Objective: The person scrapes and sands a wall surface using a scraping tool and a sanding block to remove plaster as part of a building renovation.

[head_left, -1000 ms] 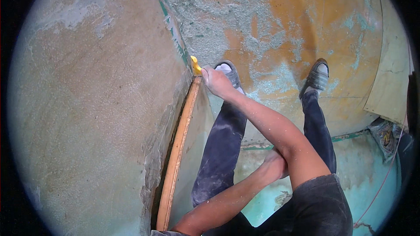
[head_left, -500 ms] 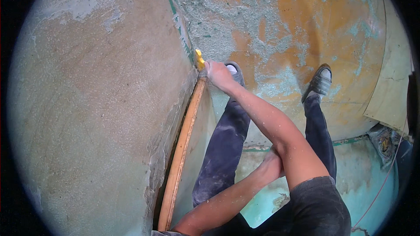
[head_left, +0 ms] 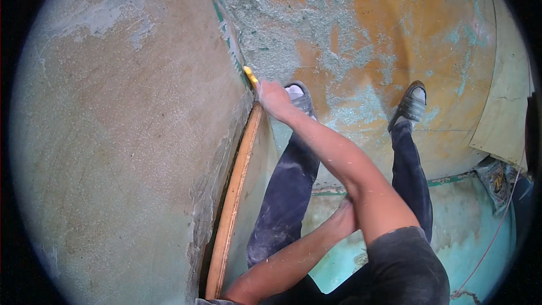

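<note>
My right hand (head_left: pixel 274 100) is closed around a tool with a yellow handle (head_left: pixel 250 74), whose end pokes out above the fist. Its working part is hidden, so I cannot make out its exact kind. The fist is at the seam beside the large grey-brown panel (head_left: pixel 130 118), just above the top end of an orange-brown wooden strip (head_left: pixel 234 203). My left hand (head_left: pixel 345 219) is tucked against the inside of my right arm near the elbow, its fingers hidden behind that arm.
Flaking green-grey coating and crumbs cover the orange surface (head_left: pixel 389 11) around my sandalled feet. A pale sheet (head_left: pixel 505 101) edges the right side. Below it lie a plastic bag (head_left: pixel 495 183) and a thin red cord (head_left: pixel 497 231). A dark gap runs along the wooden strip.
My right hand and the yellow-handled tool have shifted slightly left, and the handle now leans more to the left. The view has moved a little; my left hand stays against the right arm.
</note>
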A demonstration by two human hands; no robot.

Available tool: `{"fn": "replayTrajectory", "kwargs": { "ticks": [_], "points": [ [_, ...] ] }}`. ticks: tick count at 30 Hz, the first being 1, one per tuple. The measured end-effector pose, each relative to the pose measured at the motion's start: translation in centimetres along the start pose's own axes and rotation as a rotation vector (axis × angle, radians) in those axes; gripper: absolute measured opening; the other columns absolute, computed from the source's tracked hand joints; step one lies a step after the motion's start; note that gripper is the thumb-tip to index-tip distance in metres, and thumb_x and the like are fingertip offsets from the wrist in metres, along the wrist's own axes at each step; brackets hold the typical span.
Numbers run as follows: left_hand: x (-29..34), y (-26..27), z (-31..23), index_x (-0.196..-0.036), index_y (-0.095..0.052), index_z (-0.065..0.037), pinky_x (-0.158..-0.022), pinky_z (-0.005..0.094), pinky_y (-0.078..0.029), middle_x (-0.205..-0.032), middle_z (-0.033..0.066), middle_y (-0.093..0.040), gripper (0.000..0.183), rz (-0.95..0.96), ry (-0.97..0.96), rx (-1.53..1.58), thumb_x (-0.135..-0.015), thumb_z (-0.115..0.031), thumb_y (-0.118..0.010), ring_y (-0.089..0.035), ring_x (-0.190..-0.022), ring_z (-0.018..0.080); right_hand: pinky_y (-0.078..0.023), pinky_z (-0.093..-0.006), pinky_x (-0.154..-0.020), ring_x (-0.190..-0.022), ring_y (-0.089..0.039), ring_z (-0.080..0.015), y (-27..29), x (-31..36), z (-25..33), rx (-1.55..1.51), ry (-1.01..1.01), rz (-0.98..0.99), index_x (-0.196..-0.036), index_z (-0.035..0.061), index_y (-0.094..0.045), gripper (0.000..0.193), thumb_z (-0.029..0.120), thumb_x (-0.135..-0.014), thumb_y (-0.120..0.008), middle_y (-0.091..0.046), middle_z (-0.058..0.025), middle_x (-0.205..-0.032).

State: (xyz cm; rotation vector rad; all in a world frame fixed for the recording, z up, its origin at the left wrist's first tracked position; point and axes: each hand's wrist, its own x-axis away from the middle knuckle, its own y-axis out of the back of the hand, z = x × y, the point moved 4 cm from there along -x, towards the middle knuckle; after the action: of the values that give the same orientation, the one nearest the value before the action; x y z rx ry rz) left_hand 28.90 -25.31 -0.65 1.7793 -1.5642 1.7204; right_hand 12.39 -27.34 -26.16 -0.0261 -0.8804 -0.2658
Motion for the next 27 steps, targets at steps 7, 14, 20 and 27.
{"fn": "replayTrajectory", "kwargs": {
  "ticks": [7, 14, 20, 27],
  "points": [
    [-0.2, 0.5, -1.2, -0.126, -0.045, -0.005, -0.102, 0.0363, -0.038, -0.131, 0.0107, -0.053, 0.036, 0.021, 0.273, -0.197, -0.097, -0.025, -0.037, -0.05, -0.117, 0.0248, -0.046, -0.0531, -0.08, -0.088, -0.06, -0.0461, -0.6, -0.8, -0.4, 0.039, -0.027, 0.101, -0.096, -0.0031, -0.059, 0.039, 0.031, -0.097, -0.04, -0.061, -0.0307, -0.092],
    [-1.7, 0.4, -4.8, -0.125, -0.044, -0.006, -0.102, 0.0351, -0.038, -0.133, 0.0111, -0.051, 0.035, 0.243, 0.05, -0.781, -0.097, -0.022, -0.034, -0.048, -0.12, 0.0235, -0.046, -0.0514, -0.082, -0.091, -0.06, -0.0438, -0.3, -1.6, -1.1, 0.166, 0.024, 0.148, -0.094, -0.0046, -0.061, 0.038, 0.028, -0.096, -0.042, -0.063, -0.0283, -0.092],
    [-1.8, 1.0, -4.4, -0.124, -0.045, -0.005, -0.101, 0.0363, -0.039, -0.13, 0.0114, -0.053, 0.034, 0.142, 0.007, -0.542, -0.097, -0.025, -0.034, -0.05, -0.117, 0.024, -0.047, -0.0517, -0.08, -0.091, -0.061, -0.0435, 0.2, -0.2, -0.8, 0.086, -0.005, 0.086, -0.089, -0.0037, -0.063, 0.039, 0.028, -0.095, -0.042, -0.063, -0.028, -0.093],
    [-1.3, 0.7, -3.7, -0.121, -0.047, -0.005, -0.099, 0.0379, -0.04, -0.127, 0.0118, -0.055, 0.035, 0.016, -0.056, -0.21, -0.098, -0.029, -0.035, -0.053, -0.112, 0.0248, -0.049, -0.0505, -0.076, -0.086, -0.062, -0.0434, 0.8, -2.2, -1.0, 0.088, -0.023, 0.116, -0.089, -0.003, -0.065, 0.032, 0.022, -0.09, -0.045, -0.064, -0.0279, -0.089]
  ]
}}
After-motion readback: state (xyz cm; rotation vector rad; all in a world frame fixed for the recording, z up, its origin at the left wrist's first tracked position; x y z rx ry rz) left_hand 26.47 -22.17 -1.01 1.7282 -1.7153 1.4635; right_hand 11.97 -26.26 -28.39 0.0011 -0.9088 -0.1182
